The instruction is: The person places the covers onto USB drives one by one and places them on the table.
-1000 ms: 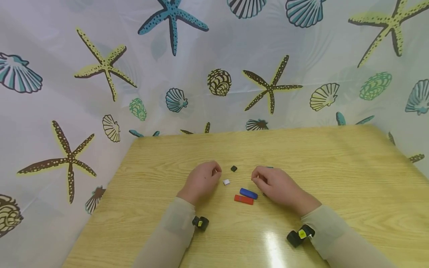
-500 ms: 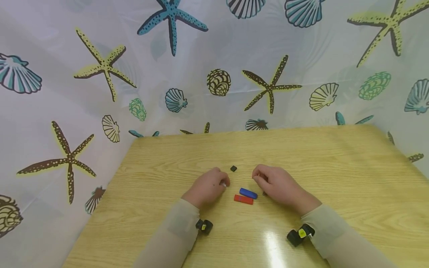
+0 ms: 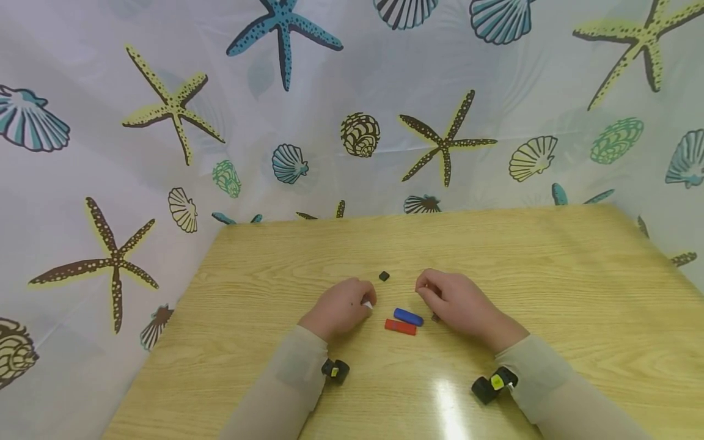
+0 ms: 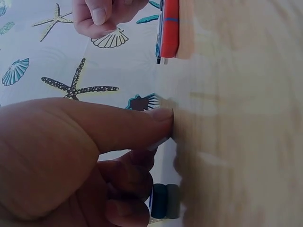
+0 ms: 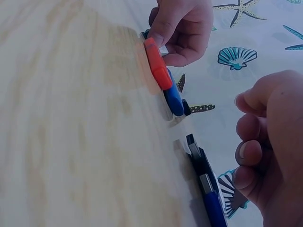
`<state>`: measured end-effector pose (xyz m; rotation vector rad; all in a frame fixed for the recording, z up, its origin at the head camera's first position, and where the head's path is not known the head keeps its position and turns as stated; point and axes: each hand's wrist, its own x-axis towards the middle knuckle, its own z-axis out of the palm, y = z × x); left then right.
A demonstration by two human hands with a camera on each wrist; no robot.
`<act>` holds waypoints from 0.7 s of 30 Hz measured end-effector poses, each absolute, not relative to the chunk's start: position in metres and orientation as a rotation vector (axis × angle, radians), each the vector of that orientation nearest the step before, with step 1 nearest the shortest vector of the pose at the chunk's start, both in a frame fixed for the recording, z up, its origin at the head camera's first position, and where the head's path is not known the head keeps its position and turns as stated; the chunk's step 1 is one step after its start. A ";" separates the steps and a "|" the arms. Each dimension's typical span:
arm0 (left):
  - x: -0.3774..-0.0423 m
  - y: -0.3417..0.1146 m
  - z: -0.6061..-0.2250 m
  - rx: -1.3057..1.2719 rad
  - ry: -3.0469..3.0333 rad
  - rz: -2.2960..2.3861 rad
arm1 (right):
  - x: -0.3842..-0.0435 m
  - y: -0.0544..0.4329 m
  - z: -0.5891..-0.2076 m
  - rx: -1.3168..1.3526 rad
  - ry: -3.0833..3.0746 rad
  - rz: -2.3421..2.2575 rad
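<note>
My left hand [image 3: 340,307] pinches a small white block [image 3: 368,304] between thumb and forefinger, low at the tabletop. Most of the block is hidden behind the fingers in the left wrist view. Just right of it lie a blue stick [image 3: 408,316] and a red stick [image 3: 400,327], side by side. My right hand [image 3: 458,302] hovers right of these sticks, its fingers loosely curled with nothing in them. Below that hand, the right wrist view shows a slim black stick [image 5: 200,161] and a blue stick with a metal end [image 5: 213,203]. A small black block [image 3: 384,276] sits farther back.
The pieces lie on a light wooden table [image 3: 275,256]. A white curtain [image 3: 341,55] printed with starfish and shells hangs behind it and along the sides. Small black cameras are strapped to both wrists.
My left hand has moved right and slightly toward me, and has taken hold of the white block, which lay free a second ago. The right hand has barely shifted.
</note>
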<state>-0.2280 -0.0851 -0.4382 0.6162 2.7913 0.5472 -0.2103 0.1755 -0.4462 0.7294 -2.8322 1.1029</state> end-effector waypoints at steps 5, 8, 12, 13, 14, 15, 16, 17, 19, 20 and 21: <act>-0.228 -0.084 -0.438 0.619 2.793 0.523 | -0.212 0.176 -0.448 0.730 -2.843 1.100; -0.228 -0.084 -0.438 0.624 2.798 0.526 | -0.212 0.177 -0.448 0.736 -2.852 1.092; -0.229 -0.085 -0.438 0.635 2.804 0.540 | -0.213 0.177 -0.449 0.742 -2.859 1.082; -0.229 -0.085 -0.438 0.638 2.805 0.544 | -0.214 0.177 -0.449 0.744 -2.862 1.080; -0.229 -0.085 -0.438 0.640 2.805 0.545 | -0.214 0.177 -0.449 0.744 -2.864 1.077; -0.229 -0.085 -0.438 0.643 2.804 0.545 | -0.214 0.177 -0.449 0.745 -2.866 1.074; -0.229 -0.085 -0.438 0.645 2.804 0.546 | -0.214 0.177 -0.449 0.745 -2.868 1.070; -0.229 -0.085 -0.438 0.646 2.804 0.546 | -0.214 0.177 -0.448 0.745 -2.869 1.067; -0.228 -0.085 -0.438 0.647 2.804 0.545 | -0.214 0.177 -0.448 0.743 -2.872 1.067; -0.228 -0.085 -0.438 0.645 2.805 0.546 | -0.214 0.177 -0.448 0.740 -2.870 1.065; -0.228 -0.085 -0.439 0.641 2.806 0.548 | -0.213 0.177 -0.448 0.737 -2.869 1.068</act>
